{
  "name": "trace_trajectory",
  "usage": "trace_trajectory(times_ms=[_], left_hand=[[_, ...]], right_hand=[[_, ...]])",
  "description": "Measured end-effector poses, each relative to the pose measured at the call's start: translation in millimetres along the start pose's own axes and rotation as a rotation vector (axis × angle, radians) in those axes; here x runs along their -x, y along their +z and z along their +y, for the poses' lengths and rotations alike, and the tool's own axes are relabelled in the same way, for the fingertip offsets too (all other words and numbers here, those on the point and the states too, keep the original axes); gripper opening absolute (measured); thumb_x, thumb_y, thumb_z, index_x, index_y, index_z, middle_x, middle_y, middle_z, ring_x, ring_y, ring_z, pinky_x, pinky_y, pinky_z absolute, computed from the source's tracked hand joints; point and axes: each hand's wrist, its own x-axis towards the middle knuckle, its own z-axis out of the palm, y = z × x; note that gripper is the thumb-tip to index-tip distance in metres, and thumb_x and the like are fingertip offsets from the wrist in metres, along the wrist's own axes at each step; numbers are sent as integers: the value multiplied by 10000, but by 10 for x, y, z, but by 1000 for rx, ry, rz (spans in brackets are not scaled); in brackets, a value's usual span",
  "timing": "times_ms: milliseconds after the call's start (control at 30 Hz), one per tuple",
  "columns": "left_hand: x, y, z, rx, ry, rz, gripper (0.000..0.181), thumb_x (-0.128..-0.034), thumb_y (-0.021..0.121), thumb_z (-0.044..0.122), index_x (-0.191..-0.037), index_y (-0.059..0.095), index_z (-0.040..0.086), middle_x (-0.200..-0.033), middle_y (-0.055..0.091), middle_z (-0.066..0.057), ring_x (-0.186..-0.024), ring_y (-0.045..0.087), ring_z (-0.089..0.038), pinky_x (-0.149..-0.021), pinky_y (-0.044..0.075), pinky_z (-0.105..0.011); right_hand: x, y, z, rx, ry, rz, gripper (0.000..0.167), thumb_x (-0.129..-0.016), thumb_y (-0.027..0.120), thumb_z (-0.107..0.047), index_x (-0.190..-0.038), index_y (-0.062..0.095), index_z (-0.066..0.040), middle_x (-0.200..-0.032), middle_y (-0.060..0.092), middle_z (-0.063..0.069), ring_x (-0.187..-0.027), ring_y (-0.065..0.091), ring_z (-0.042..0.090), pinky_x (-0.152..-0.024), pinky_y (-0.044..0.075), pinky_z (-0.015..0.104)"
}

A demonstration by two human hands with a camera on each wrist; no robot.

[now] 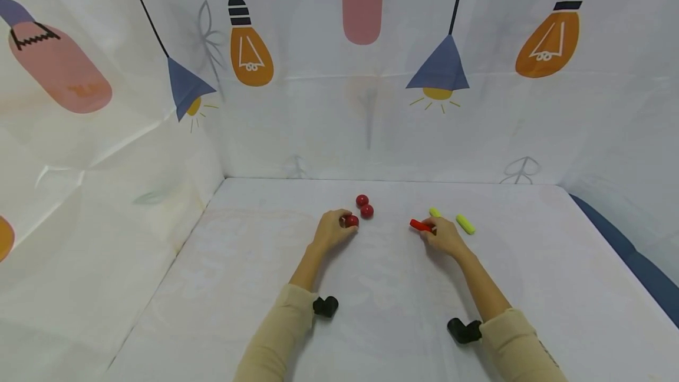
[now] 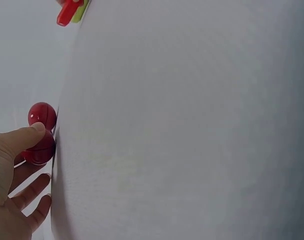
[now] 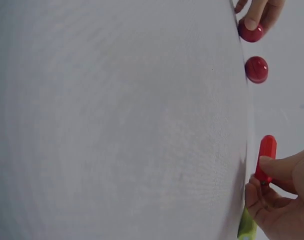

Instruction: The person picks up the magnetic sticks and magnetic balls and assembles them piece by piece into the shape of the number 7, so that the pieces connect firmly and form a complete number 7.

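Note:
My left hand (image 1: 332,230) pinches a dark red ball (image 1: 352,221) between thumb and fingers, down at the white table. Two more red balls (image 1: 366,211) lie just beyond it, close together. In the left wrist view the thumb presses on the held ball (image 2: 41,150), and the other fingers spread below. My right hand (image 1: 444,236) grips a short bright red stick (image 1: 421,225) by one end, its other end pointing left. The right wrist view shows thumb and fingers around the red stick (image 3: 266,154). Beside this hand lie two yellow-green sticks (image 1: 465,224), one partly hidden behind it.
The white table (image 1: 392,311) meets a white sheet (image 1: 318,122) printed with lamps and bulbs at the back and left. A dark blue shape (image 1: 626,252) shows past the right edge. Each sleeve cuff carries a black wrist device (image 1: 326,306).

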Motion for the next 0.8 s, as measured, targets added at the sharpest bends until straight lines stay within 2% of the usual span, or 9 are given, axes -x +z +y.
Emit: trace_trajectory(times_ms=[167, 400, 633, 800], left_hand=[[26, 3, 8, 10, -11, -17, 419, -806, 733, 196, -1170, 627, 17, -950, 633, -94, -862, 536, -197, -779, 470, -332], [49, 0, 18, 23, 7, -12, 401, -801, 740, 184, -1149, 639, 12, -928, 637, -91, -840, 535, -193, -754, 461, -313], [88, -4, 26, 44, 31, -30, 384, -795, 747, 182, -1129, 652, 19, -912, 641, -75, -798, 525, -165, -702, 453, -271], [109, -1, 36, 58, 41, -38, 372, -782, 761, 190, -1104, 668, 29, -928, 661, -65, -803, 544, -158, -710, 463, -262]], right_hand=[[-3, 5, 4, 13, 49, 0, 303, -883, 581, -20, -1140, 557, 139, -1027, 593, 242, -915, 549, 329, -828, 483, 461], [-48, 13, 24, 45, 43, 37, 296, -872, 590, -32, -1103, 578, 152, -984, 602, 234, -873, 535, 310, -802, 475, 455], [-55, 8, 19, 53, 72, 28, 305, -873, 586, -41, -1111, 571, 149, -993, 593, 232, -883, 519, 317, -818, 466, 460], [-53, 0, 14, 60, 75, 31, 302, -870, 594, -46, -1102, 578, 146, -979, 597, 225, -880, 522, 318, -811, 465, 456]])
